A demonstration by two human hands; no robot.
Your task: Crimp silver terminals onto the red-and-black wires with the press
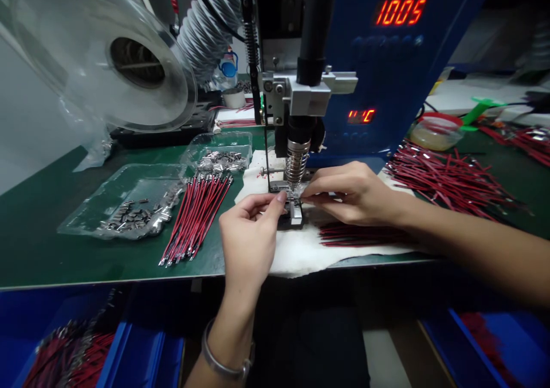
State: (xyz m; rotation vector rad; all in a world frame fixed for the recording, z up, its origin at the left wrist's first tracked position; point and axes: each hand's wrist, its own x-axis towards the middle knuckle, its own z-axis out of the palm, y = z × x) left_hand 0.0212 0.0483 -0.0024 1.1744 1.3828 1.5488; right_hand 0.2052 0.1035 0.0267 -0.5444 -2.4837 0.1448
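Note:
My left hand [251, 233] is closed in a pinch at the left side of a small metal fixture [295, 211]. From the other side, my right hand [348, 190] pinches close to the same spot, its fingertips pressed together. Whatever sits between the fingertips of either hand is too small and hidden to make out. Just above them, the spring-wrapped head [297, 161] of a blue machine [369, 67] with red number displays points down at the fixture. Below my right hand, a row of red and black wires [361, 235] lies on white paper [292, 256].
Left of my hands lies a bundle of red and black wires [195, 219] with metal ends. Clear plastic trays [77, 213] hold small metal parts. A loose wire pile [447, 176] lies at right. A large clear reel [86, 78] stands back left. Blue bins [133, 353] sit below the table edge.

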